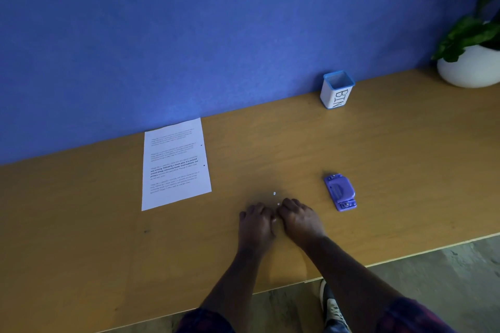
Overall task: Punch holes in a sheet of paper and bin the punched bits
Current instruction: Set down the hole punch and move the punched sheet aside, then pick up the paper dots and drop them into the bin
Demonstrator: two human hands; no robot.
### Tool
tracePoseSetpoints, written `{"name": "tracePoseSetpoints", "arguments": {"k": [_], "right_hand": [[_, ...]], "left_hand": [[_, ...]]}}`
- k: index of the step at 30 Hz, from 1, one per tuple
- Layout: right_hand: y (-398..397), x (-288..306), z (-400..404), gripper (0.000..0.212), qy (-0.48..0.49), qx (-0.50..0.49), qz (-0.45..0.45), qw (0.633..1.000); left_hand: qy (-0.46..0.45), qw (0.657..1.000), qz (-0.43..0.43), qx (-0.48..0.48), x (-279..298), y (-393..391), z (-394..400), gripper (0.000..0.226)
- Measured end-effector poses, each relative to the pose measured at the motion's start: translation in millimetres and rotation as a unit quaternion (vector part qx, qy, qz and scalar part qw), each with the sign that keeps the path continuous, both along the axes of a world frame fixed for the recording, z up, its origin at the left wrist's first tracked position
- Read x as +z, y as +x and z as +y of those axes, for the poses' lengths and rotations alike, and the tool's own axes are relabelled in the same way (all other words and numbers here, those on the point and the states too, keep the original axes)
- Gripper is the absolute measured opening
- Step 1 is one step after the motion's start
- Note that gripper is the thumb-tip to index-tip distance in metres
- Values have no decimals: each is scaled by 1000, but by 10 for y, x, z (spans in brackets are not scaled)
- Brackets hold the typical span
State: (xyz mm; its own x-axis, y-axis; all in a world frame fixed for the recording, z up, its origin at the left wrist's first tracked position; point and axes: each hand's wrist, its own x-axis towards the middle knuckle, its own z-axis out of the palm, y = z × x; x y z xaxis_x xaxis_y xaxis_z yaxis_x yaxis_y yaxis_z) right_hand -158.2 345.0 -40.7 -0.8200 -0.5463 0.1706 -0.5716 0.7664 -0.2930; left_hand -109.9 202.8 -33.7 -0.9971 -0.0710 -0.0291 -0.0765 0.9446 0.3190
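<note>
A printed white sheet of paper lies flat at the left, with two small holes near its right edge. The purple hole punch lies on the wooden table to the right. Two tiny white punched bits lie on the table just beyond my hands. My left hand and my right hand rest side by side, knuckles up and fingers curled. A third white bit shows at my left hand's thumb side, between the two hands. The white cup marked BIN stands at the back right.
A blue wall runs along the back of the table. A plant in a white pot stands at the far right. The table's front edge runs close below my forearms, and a shoe shows on the floor beneath.
</note>
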Motion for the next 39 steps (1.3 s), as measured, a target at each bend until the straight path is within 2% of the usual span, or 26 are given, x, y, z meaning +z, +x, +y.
{"name": "tracePoseSetpoints", "arguments": {"k": [3, 5, 10, 12, 14, 16, 19, 22, 27, 30, 39], "right_hand": [[30, -28, -28, 16, 15, -10, 7, 1000], [39, -58, -45, 23, 26, -13, 10, 1000], [-13, 3, 38, 25, 7, 10, 19, 1000], [-83, 123, 98, 21, -51, -33, 11, 998], [-220, 277, 158, 16, -132, -106, 0, 986], [-462, 391, 230, 18, -198, -163, -12, 967], [-949, 583, 354, 22, -280, -190, -1, 941], [-1500, 809, 495, 19, -334, -208, 39, 918], [-2355, 1124, 761, 4, -341, -286, 86, 891], [-2766, 1159, 924, 2, -333, -318, 76, 884], [-3468, 1053, 1092, 10, -291, -297, 54, 908]], "left_hand": [[-27, 999, 15, -20, -85, 11, 3, 6], [-28, 999, 28, -31, -122, 8, 10, 19], [-15, 997, 52, -62, -145, -159, 14, 16], [0, 997, 50, -59, -81, -322, 28, 13], [38, 998, 43, -40, 78, -555, 116, 30], [79, 996, 49, -13, 320, -846, 258, 31], [155, 982, 94, 50, 646, -1382, 475, 22], [238, 963, 85, 91, 935, -1897, 666, 22], [310, 941, 76, 116, 1167, -2666, 920, 18], [324, 937, 81, 103, 1259, -3007, 1033, 17], [286, 951, 97, 73, 1253, -3828, 1247, 21]]}}
